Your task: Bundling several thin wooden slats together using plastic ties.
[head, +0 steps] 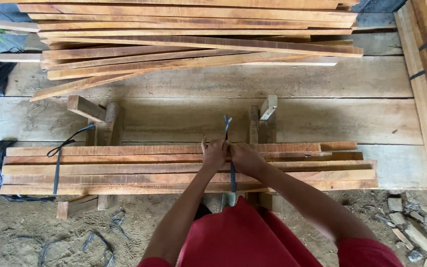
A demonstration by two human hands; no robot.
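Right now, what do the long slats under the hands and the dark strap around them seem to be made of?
The slats look like raw sawn wood: orange-brown, matte, with visible grain and rough edges. The dark strap that the left hand and right hand pull looks like flat plastic banding, thin, slightly shiny and bending freely at its loose end; it could also be another flexible material.

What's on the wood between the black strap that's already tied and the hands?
Only bare wooden slats. In the head view, nothing lies on the bundle between the tied strap at its left end and the left hand and right hand.
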